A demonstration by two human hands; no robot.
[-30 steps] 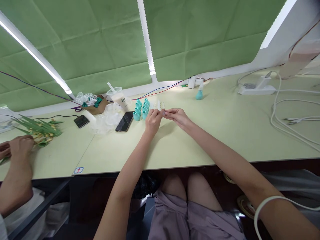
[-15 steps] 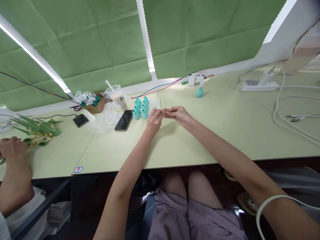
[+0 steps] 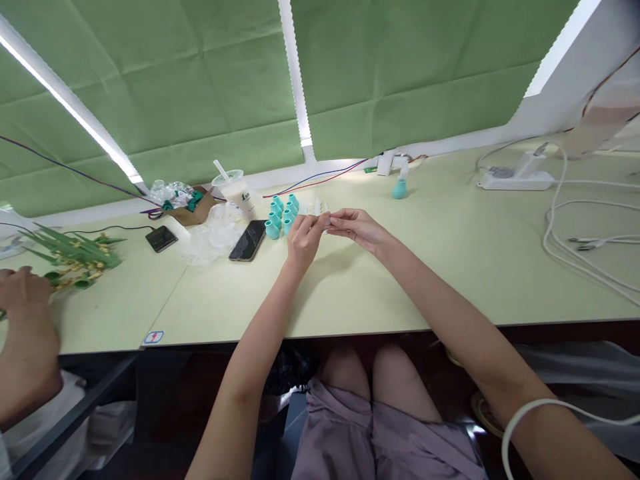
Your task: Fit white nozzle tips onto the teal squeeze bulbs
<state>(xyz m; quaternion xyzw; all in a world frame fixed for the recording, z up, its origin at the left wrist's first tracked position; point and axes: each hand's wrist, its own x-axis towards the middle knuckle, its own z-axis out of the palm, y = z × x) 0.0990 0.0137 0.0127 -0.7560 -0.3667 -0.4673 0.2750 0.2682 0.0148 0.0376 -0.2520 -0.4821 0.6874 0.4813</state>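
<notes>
My left hand (image 3: 303, 240) and my right hand (image 3: 364, 231) meet fingertip to fingertip above the table. Both are closed in a pinch around a small translucent piece (image 3: 328, 221), mostly hidden by the fingers. Just behind them lie several small whitish clear parts (image 3: 319, 206) in rows, partly covered by my hands. To the left of these stand two rows of small teal rubber bulbs (image 3: 275, 219) with open necks. Farther back on the right, one teal bulb (image 3: 399, 190) stands upright with a clear piece on its top.
A black phone (image 3: 249, 241), crumpled clear plastic (image 3: 213, 237) and a lidded drink cup (image 3: 237, 194) are at left, near a cardboard box (image 3: 196, 210). Farther left, a co-worker's hand (image 3: 23, 290) is by green plastic leaves (image 3: 83, 248). A white power strip (image 3: 517, 178) with cables is at right.
My left hand has shifted slightly left and turned, covering more of the nearest teal bulb. The translucent piece shows more between my fingertips. The view has moved slightly.
</notes>
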